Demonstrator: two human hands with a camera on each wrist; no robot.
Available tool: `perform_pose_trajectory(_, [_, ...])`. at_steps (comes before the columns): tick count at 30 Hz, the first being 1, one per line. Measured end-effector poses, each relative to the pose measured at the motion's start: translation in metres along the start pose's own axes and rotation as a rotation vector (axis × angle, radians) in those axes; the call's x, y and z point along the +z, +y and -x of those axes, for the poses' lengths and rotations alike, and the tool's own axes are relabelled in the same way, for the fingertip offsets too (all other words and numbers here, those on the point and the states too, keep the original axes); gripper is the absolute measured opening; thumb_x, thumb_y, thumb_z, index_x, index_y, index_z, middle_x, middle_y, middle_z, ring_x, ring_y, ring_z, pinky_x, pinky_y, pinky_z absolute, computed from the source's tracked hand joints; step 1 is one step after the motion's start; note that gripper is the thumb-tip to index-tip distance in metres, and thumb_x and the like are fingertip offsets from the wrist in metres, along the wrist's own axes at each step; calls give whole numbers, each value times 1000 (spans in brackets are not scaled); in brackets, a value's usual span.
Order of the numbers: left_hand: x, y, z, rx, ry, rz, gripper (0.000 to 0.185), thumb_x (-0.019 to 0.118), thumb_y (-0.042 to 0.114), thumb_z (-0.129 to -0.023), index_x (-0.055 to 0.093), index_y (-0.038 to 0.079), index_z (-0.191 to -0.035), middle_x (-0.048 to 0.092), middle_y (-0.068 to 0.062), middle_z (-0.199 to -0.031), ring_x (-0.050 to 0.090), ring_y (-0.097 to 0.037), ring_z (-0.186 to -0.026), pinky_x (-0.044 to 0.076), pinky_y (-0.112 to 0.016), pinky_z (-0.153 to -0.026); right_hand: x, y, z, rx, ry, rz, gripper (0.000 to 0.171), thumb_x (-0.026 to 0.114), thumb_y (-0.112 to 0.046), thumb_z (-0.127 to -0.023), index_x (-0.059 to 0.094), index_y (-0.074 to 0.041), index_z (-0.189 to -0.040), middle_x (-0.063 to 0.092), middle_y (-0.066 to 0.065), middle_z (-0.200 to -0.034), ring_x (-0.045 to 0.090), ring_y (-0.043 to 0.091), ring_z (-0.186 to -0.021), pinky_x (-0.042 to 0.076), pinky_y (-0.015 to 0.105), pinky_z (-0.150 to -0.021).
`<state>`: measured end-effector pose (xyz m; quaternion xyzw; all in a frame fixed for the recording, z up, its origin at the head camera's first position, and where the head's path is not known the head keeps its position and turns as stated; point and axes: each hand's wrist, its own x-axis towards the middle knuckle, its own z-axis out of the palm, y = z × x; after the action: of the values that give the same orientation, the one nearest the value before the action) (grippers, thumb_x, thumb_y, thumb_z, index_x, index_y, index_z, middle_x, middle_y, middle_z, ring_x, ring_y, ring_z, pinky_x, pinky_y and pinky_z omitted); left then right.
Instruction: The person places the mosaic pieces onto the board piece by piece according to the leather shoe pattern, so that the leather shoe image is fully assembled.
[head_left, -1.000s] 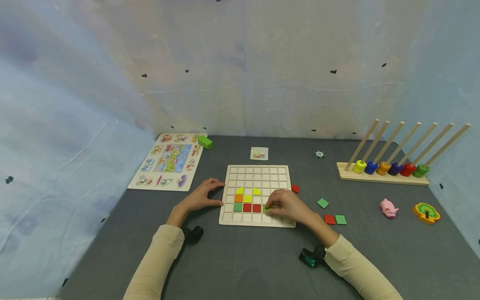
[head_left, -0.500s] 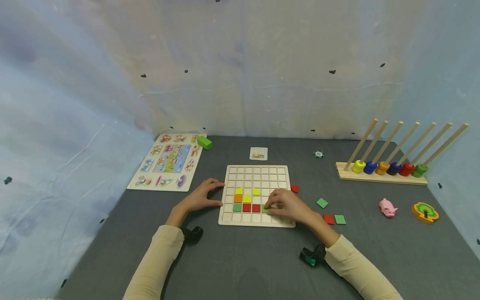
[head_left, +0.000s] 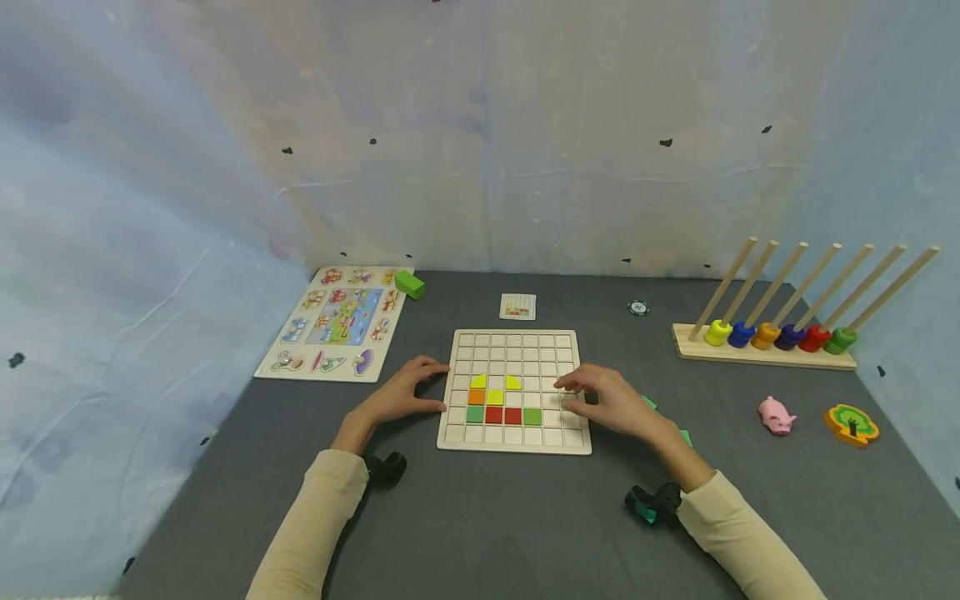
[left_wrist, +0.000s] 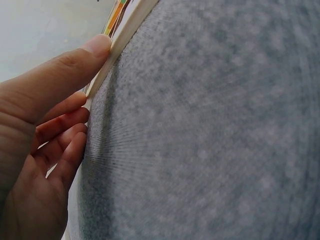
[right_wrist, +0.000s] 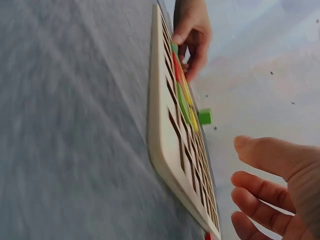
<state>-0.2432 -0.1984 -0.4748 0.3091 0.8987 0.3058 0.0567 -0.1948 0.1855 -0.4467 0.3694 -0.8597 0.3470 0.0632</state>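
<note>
My left hand point(head_left: 401, 396) braces the grid board's point(head_left: 514, 345) left edge at frame centre; my right hand point(head_left: 611, 402) hovers empty, fingers loosely apart, over its right edge. I judge a careless sweep could dislodge the green tile point(head_left: 532, 416).

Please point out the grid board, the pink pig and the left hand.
grid board point(head_left: 517, 346), head view, bare far cells.
pink pig point(head_left: 776, 415), head view, its body.
left hand point(head_left: 405, 392), head view, back of the hand.

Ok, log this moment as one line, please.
left hand steadies grid board edge | right hand open, above board | green tile seated
</note>
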Motion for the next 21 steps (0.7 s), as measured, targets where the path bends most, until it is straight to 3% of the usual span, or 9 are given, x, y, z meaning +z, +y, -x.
perform_pose_trajectory(9, [0, 0, 0, -17, -13, -5, 68, 75, 39, -78, 50, 11, -134, 45, -8, -124, 42, -24, -115, 34, -48, -99, -21, 11, 20, 118, 12, 39, 30, 73, -14, -81, 66, -6, -110, 62, 5, -107, 61, 24, -93, 50, 42, -77])
perform_pose_trajectory(21, [-1, 1, 0, -18, -10, 8, 67, 75, 39, -78, 51, 10, -134, 46, -8, -125, 42, -25, -115, 34, -48, -99, -41, 30, 53, 116, 5, 119, 37, 75, -14, -78, 65, -5, -113, 61, 8, -105, 58, 25, -92, 47, 40, -76])
